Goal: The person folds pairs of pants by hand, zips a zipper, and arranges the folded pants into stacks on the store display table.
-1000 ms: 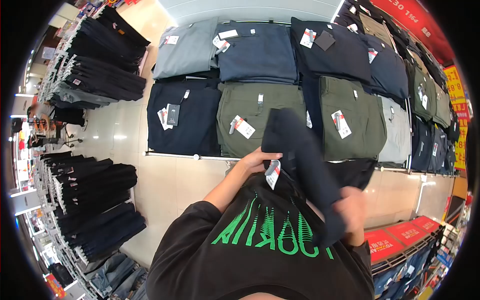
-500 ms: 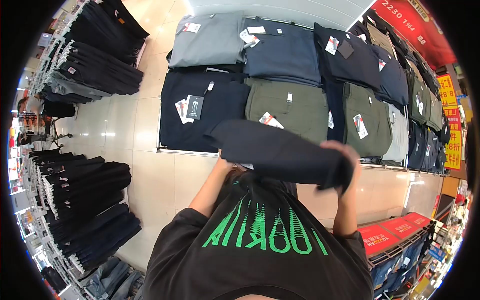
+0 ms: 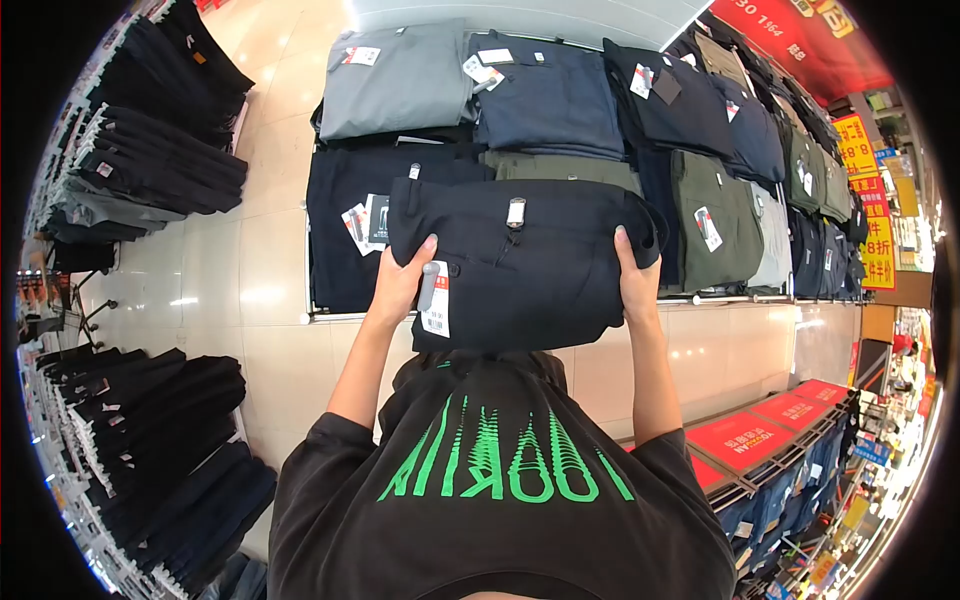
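Between both hands I hold a folded pair of black trousers, its waistband side toward the display. My left hand grips the left edge with the thumb on top, and my right hand grips the right edge the same way. A white and red price tag with a grey security tag hangs near my left thumb. Behind the held pair, folded olive trousers are mostly covered. Folded dark navy trousers with tags lie to their left, and another olive pair lies to the right.
Grey trousers and blue trousers fill the display's back row. Racks of hanging dark trousers stand along the left. At the lower right is a jeans rack with a red top. A metal rail edges the display.
The black trousers have turned from a tilted, blurred position to lie level and face up, showing their tag and waistband. Both hands now hold opposite side edges. My view has shifted slightly.
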Motion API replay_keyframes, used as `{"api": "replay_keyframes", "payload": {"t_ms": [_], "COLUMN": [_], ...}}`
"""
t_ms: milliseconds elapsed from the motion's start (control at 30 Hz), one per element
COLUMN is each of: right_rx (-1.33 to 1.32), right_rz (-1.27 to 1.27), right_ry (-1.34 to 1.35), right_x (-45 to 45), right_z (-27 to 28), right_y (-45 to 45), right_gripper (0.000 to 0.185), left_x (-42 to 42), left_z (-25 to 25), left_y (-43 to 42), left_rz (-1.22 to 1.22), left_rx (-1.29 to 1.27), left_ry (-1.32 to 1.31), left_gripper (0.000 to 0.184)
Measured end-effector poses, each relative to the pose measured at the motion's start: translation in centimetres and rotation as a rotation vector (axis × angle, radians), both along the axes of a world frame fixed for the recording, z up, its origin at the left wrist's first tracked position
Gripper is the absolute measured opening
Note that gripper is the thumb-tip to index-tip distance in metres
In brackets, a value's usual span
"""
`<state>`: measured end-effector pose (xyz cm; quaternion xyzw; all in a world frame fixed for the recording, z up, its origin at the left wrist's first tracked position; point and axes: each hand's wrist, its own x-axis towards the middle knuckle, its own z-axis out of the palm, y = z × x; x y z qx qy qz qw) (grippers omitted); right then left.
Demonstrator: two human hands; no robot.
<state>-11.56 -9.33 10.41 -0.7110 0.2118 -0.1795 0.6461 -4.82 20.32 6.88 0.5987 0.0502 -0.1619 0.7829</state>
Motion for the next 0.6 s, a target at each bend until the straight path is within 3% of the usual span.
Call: {"api": "replay_keyframes", "payload": {"t_ms": [167, 367, 600], "right_rx": [-0.270, -0.327, -0.324], "right_rz": [-0.059, -0.100, -0.112], "right_ry": [-0.103, -0.097, 0.002], "right_x": [-1.4, -2.8, -2.2], "right_z": [2.0, 1.5, -0.7], "right_y": [1.2, 0.9, -2.8], "right_gripper": [0.027, 0.030, 0.035], "left_x": [-0.4, -0.3, 1.2], "left_z": [-0.1, -3.4, -1.3], "left_y": [0.4, -0.3, -4.0], "left_rz": [-0.041, -0.061, -0.060], "left_rx": [0.039, -0.059, 0.245], "left_ry": [0.000, 0.098, -0.270], "left_gripper": [0.038, 0.052, 0.041]}}
